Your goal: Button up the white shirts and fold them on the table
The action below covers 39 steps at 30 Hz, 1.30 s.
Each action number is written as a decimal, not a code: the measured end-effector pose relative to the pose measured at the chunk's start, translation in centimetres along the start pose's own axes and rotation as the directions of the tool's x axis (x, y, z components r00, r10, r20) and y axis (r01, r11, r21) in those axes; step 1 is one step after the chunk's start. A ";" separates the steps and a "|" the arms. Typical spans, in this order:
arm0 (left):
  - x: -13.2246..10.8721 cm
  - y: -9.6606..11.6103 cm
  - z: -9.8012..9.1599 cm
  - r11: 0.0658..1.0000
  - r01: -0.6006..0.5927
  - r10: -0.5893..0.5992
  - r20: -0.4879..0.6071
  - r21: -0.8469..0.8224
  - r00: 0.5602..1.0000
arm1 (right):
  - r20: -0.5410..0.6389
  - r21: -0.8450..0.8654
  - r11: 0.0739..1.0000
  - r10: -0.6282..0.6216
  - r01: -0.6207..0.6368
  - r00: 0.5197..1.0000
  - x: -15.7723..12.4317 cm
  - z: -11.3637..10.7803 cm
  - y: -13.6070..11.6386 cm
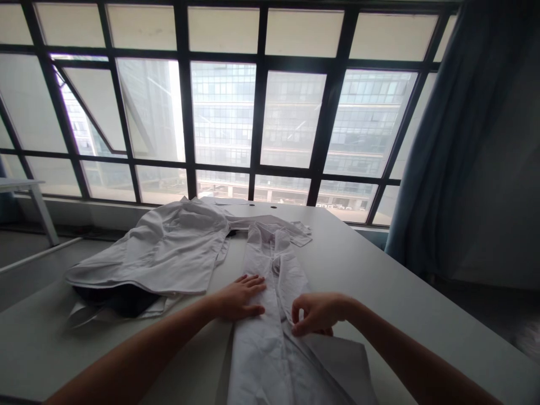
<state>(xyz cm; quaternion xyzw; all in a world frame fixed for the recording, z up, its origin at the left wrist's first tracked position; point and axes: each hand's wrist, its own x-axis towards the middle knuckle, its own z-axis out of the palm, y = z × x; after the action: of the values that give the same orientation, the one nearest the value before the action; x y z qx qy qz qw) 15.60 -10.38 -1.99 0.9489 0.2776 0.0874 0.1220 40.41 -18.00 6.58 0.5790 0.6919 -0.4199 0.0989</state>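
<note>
Right grip (318,313): fingers curled over the right edge of the white garment (261,351), thumb and forefinger close to each other; fingertips partly tucked out of sight, so cannot tell if cloth is pinched. Left grip (241,299): palm down, flat on the same garment's left side, fingers a bit apart, nothing clamped; palm contact hidden underneath. Garment lies lengthwise on the counter (363,270), in front of the wearer, near end cut off by bottom frame edge; right hand covers part of its side, layers hard to separate, far end bunched with a sleeve-like strip angled right. Second white garment pile (177,247) to the left, apart from both hands, rumpled; its lower layers mostly covered, dark cloth (122,301) showing under the near edge, type unclear. Both forearms cropped at the bottom. Small dark round spots (273,207) near the counter's far edge, too small to identify. White table (19,183) cut off at left edge. Windows (223,112) behind, view outside washed out. Curtain (455,140) at right, dim, cropped at top; pale blurry object (528,337) at right edge, unreadable.
</note>
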 end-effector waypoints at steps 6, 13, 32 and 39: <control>0.1 0.0 -0.1 1.000 0.017 -0.016 0.017 -0.006 1.000 | 0.387 0.222 0.971 -0.175 0.093 0.905 -1.1 0.9 -2.0; -0.7 1.8 -1.3 1.000 -0.027 0.026 0.122 0.005 0.992 | -0.363 -0.349 0.899 -0.389 0.263 0.847 1.8 -0.4 0.6; 10.0 2.4 -4.0 0.889 0.440 -0.452 -0.092 -0.125 0.887 | -0.564 -0.471 0.822 -0.559 0.320 0.608 4.0 1.3 3.0; 14.7 0.3 -4.0 0.774 0.498 -0.495 0.118 -0.391 0.861 | -0.588 -0.414 0.859 -0.504 0.301 0.632 2.9 1.4 3.6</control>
<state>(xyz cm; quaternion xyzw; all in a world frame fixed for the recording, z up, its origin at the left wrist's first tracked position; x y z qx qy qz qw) 26.97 -1.83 3.35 0.7954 0.4929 0.1040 0.3371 42.24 -16.97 2.19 0.5001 0.8428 -0.0892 -0.1781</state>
